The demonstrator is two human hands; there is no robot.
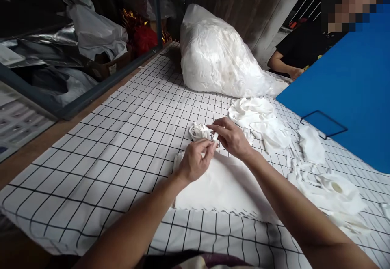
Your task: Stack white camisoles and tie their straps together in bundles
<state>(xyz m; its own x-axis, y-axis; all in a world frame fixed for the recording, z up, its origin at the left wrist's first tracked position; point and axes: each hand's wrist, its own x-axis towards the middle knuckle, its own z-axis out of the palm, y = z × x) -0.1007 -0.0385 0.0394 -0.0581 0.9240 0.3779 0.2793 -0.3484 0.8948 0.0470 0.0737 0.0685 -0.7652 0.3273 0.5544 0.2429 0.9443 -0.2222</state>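
My left hand [198,157] and my right hand [230,137] meet over a flat stack of white cloth [225,183] with a zigzag-cut front edge. Between their fingertips they pinch a small white strip [215,136], which looks like folded fabric. Both hands are closed on it, thumbs and forefingers nearly touching. A loose coil of thin white strips [198,131] lies just beyond my left hand. Past my right hand sits a crumpled heap of white cloth pieces [258,119]. The underside of the held strip is hidden by my fingers.
A large clear bag [219,54] stuffed with white material stands at the back of the checked tablecloth [122,139]. More white scraps [338,192] lie to the right, beside a blue board [344,86]. A metal frame [79,98] edges the left. Another person's hand [296,73] shows behind the board.
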